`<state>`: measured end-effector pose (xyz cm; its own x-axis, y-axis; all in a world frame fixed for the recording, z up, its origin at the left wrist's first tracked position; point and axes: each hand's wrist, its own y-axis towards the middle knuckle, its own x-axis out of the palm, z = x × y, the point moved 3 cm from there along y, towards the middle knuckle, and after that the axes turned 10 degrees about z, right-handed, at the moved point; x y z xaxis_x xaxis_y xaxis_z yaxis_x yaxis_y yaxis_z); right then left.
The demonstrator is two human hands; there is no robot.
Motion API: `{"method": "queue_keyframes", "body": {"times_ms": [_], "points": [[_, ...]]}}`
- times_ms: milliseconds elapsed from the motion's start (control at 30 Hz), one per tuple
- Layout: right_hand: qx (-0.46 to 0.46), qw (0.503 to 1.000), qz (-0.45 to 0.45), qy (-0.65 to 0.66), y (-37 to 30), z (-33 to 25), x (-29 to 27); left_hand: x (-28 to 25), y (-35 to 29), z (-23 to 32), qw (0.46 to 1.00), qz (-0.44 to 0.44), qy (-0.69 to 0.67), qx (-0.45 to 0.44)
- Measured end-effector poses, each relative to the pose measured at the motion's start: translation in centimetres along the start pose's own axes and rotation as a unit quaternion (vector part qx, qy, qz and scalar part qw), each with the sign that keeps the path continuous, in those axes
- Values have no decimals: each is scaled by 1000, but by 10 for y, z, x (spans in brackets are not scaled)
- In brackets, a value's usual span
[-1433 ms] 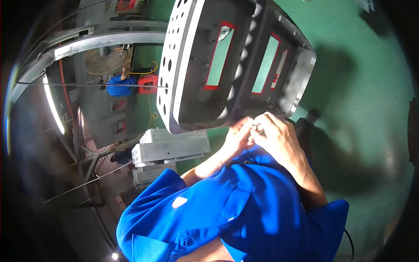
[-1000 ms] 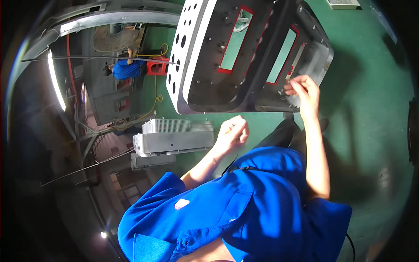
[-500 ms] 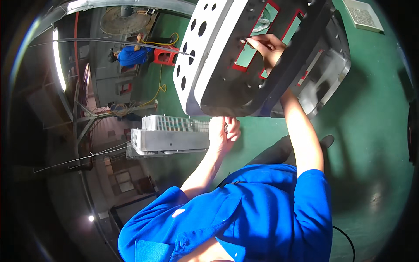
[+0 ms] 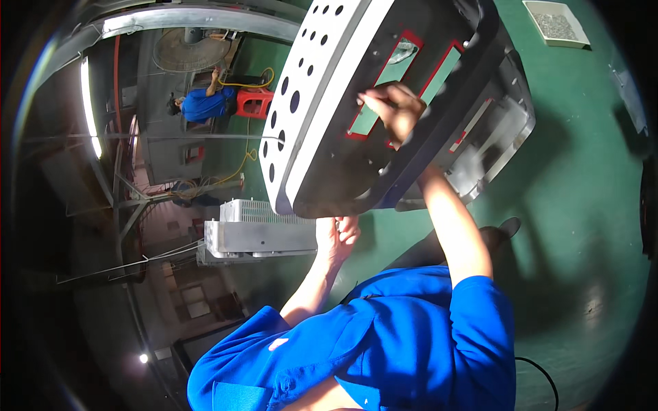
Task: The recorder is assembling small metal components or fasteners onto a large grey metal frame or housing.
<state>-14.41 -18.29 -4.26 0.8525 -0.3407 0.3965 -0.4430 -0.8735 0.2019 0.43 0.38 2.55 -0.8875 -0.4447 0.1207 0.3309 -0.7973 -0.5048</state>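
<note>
A large black-and-white housing [image 4: 329, 164] hangs in front of me, tilted, with round holes along its white side. Red-edged rectangular windows [image 4: 358, 123] cut through its black face, and small pale studs dot the panel around them. My right hand [image 4: 397, 113] reaches in over that face beside a window, thumb and fingers pinched together; whatever is between the fingertips is too small to make out. Below the housing's lower edge, my left hand [image 4: 336, 240] is closed with curled fingers. Something small and metallic seems to show there, but I cannot identify it.
Another housing part [image 4: 504, 130], dark and glossy, sits behind the first. A white tray of small parts [image 4: 558, 24] lies on the green floor at far right. Grey finned boxes [image 4: 264, 233] hang at left. A co-worker [image 4: 205, 104] is near a red stool [image 4: 255, 104].
The housing now appears lower and further left in view. My right hand has come down and left along with it, still pinched. My left hand stays closed under the lower edge.
</note>
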Motion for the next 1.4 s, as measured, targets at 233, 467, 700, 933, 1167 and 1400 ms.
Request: {"method": "queue_keyframes", "body": {"times_ms": [233,467,700,933,1167,1400], "points": [[82,995,-21,42,12,-13,-12,-4,7,5,999,0,-17,-34],[102,991,-60,55,20,-15,-18,-5,5,11,991,-76,-102,-49],[-214,973,-47,-68,13,-9,-18,1,-3,7,979,-139,-132,-69],[80,987,-80,112,28,-24,-34,20,1,9,969,-190,-116,-104],[-93,991,-56,74,13,-19,-31,1,-5,0,978,-123,-158,-64],[28,983,-176,32,18,-18,-30,8,-20,-14,972,-78,-204,-85]]}}
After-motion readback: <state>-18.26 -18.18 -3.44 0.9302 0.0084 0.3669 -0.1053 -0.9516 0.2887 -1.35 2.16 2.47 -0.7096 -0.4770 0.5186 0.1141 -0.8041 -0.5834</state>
